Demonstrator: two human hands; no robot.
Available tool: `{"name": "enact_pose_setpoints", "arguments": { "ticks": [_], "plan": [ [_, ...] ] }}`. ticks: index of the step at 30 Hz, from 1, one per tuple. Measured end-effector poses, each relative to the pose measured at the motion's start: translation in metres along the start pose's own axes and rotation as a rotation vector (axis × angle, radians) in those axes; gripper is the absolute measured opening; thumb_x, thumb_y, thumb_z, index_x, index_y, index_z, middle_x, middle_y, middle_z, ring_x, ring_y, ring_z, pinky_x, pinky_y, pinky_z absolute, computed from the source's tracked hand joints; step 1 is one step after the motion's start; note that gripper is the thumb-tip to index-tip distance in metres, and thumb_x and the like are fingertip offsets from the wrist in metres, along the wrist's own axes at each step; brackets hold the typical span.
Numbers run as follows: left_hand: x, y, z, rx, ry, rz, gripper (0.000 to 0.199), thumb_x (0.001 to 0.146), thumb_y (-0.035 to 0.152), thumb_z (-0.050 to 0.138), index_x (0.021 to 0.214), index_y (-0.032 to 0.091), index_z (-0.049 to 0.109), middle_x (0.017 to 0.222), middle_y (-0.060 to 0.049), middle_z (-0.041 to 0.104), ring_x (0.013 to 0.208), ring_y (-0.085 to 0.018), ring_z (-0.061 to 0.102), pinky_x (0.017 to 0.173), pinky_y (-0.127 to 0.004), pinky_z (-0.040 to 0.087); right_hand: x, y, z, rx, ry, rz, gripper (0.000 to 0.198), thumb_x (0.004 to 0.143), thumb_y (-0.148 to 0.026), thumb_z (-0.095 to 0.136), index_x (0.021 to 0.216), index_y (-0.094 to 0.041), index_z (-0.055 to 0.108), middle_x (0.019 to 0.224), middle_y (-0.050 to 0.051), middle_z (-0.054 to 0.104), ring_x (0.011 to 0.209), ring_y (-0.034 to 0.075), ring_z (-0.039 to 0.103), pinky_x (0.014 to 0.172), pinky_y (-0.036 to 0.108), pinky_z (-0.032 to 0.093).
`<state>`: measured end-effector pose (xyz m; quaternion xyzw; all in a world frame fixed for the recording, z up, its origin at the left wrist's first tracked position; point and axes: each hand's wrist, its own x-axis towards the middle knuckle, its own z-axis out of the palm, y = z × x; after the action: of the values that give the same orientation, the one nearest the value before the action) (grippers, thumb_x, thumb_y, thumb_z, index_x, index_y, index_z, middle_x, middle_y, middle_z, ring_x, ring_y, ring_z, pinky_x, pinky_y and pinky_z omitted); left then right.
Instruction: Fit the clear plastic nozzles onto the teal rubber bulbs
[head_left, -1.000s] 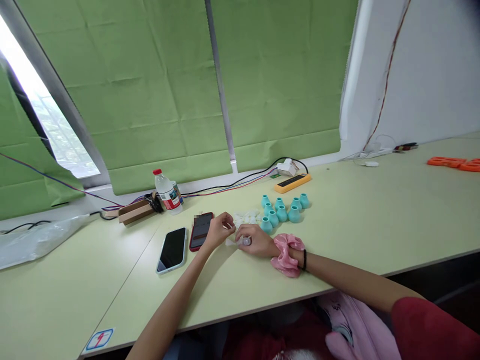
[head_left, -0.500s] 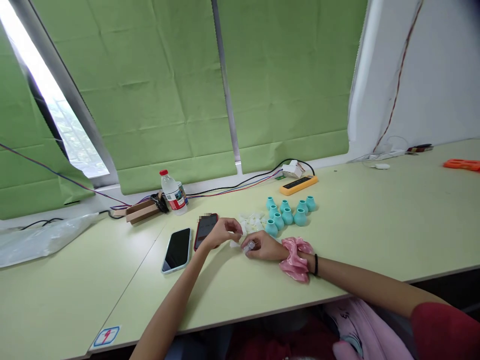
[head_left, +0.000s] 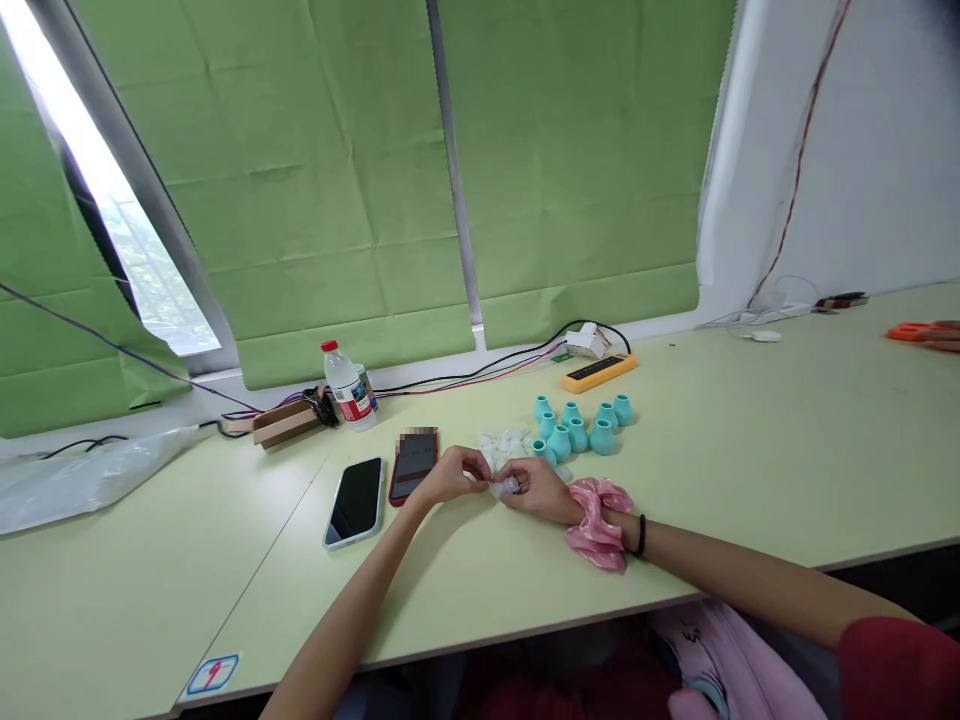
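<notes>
My left hand (head_left: 450,477) and my right hand (head_left: 538,489) meet over the pale green table (head_left: 750,470), fingertips pinched together on a small clear white plastic piece (head_left: 504,487). A pink scrunchie (head_left: 596,520) and a black band sit on my right wrist. Just behind the hands lies a heap of similar white pieces (head_left: 504,442). Several teal bottle-shaped parts (head_left: 577,427) stand in a cluster to the right of that heap.
Two phones lie left of my hands: a light blue one (head_left: 355,500) and a red-cased one (head_left: 413,466). Further back are a water bottle (head_left: 346,386), a cardboard box (head_left: 282,423), cables and a yellow power strip (head_left: 598,371). Another person's hand (head_left: 943,338) shows at far right.
My hands have come closer together on the small white piece and lifted slightly off the table. The view shifted a little; another person's hand has appeared at the far right.
</notes>
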<state>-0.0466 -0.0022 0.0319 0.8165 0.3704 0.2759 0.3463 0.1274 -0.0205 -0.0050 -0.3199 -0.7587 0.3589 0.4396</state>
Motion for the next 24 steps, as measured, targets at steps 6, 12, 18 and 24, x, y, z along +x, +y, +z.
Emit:
{"name": "enact_pose_setpoints", "arguments": {
  "ticks": [6,12,18,24],
  "plan": [
    [0.0001,0.0051,-0.0012,-0.194,0.097,-0.014,0.02,0.053,0.021,0.067,0.066,0.009,0.058,0.068,-0.006,0.062,0.063,-0.013,0.057,0.063,-0.025,0.046,0.0026,0.002,0.0017,0.131,0.013,0.109,0.02,0.053,-0.015,0.058,0.071,-0.014,0.05,0.068,0.001,0.058,0.059,0.011,0.056,0.054,0.022,0.045],
    [-0.0001,0.0052,0.0004,-0.298,0.092,-0.082,0.027,0.049,0.024,0.07,0.068,0.008,0.058,0.07,-0.008,0.065,0.066,-0.017,0.06,0.063,-0.026,0.047,0.0051,0.0068,0.0056,0.132,0.045,0.125,0.021,0.055,-0.018,0.059,0.068,-0.017,0.042,0.057,-0.003,0.055,0.05,0.009,0.053,0.046,0.019,0.041],
    [-0.001,0.0066,0.0022,-0.378,0.088,-0.164,0.037,0.05,0.026,0.07,0.079,0.007,0.059,0.076,-0.011,0.066,0.076,-0.023,0.061,0.072,-0.034,0.047,0.0052,0.0069,0.0071,0.109,0.043,0.086,0.024,0.058,-0.019,0.058,0.072,-0.018,0.039,0.053,-0.005,0.055,0.045,0.008,0.051,0.042,0.017,0.037],
    [-0.0002,0.0079,0.0021,-0.413,0.097,-0.146,0.038,0.052,0.028,0.069,0.083,0.007,0.06,0.077,-0.01,0.066,0.08,-0.023,0.06,0.074,-0.033,0.047,0.0051,0.0058,0.0075,0.167,0.035,0.069,0.03,0.059,-0.022,0.058,0.077,-0.019,0.034,0.052,-0.007,0.055,0.041,0.008,0.049,0.042,0.018,0.038]
  ]
}}
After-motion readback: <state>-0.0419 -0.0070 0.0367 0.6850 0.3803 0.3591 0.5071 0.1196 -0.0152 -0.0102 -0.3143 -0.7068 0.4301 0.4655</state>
